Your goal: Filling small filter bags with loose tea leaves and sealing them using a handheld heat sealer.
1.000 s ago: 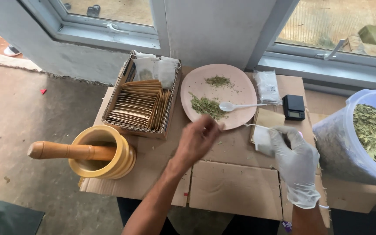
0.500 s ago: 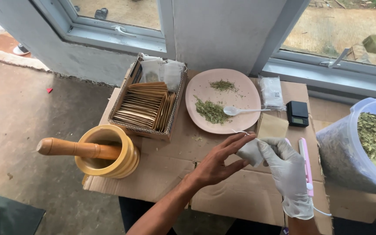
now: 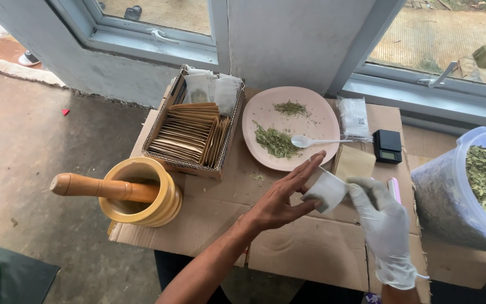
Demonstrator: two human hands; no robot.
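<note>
Small white pouch pinched in gloved right hand grip, open left hand fingertips touching it.

Two hands — one white sachet

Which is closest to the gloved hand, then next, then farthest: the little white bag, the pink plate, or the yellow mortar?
From the right hand:
1. White bag, pinched in its fingers, just to its left.
2. Pink plate, on the cardboard beyond it, toward the window.
3. Yellow mortar, far off on the left edge.
</note>
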